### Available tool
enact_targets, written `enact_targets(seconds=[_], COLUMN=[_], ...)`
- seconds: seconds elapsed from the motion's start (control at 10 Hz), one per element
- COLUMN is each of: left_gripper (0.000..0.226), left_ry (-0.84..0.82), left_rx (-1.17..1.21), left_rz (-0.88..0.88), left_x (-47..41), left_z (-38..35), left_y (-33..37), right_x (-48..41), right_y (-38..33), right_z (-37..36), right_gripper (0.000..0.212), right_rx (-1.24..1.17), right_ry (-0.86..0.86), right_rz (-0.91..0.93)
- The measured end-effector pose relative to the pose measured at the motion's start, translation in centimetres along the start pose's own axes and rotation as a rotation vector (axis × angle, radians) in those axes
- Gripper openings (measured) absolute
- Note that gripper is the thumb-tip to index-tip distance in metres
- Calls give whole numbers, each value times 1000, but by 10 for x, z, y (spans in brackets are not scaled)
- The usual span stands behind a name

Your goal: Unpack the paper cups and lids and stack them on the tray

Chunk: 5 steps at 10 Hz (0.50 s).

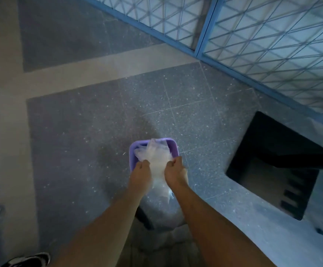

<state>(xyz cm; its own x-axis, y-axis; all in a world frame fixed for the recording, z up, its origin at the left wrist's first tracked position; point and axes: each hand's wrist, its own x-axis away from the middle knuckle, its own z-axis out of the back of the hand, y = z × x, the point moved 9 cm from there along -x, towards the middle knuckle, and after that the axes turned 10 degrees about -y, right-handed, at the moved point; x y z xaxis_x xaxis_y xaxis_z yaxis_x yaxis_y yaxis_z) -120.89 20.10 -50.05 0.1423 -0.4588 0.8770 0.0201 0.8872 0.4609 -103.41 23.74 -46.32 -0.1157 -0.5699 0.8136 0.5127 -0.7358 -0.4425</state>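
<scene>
A crumpled clear plastic bag hangs between my two hands over a purple plastic tub that stands on the floor. My left hand grips the bag's left side with curled fingers. My right hand grips its right side the same way. The bag's upper end lies inside the tub, and its lower tail trails down between my wrists. No cups or lids are visible; I cannot tell whether the bag holds anything.
Speckled grey tiles with pale bands cover the floor. A blue-framed window grille runs along the upper right. A dark square object sits at the right. A shoe shows at the bottom left.
</scene>
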Motion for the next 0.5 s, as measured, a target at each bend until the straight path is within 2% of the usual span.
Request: enact_targets(seconds=[0.1,0.2,0.3,0.4,0.5], left_gripper=[53,58,55,71,77], left_ry=[37,54,64,104,128], left_rx=[-131,-180,-255,-293,-356], left_rz=[22,28,4,34,34], left_x=[-36,-60,-72,-79,-83], left_z=[2,-1,-7,-6,-2], left_y=[-10,-16,-18,-27,-32], right_x=[-34,-64,-82,-87,-84], right_y=[15,25,32,34,36], right_z=[-18,-37,-55,-64,-69], right_gripper=[37,52,76,89,95], right_rx=[12,90,144,473,794], right_ry=[-73,-169,-273,-291,-263], right_rz=[-54,-24,49,158,199])
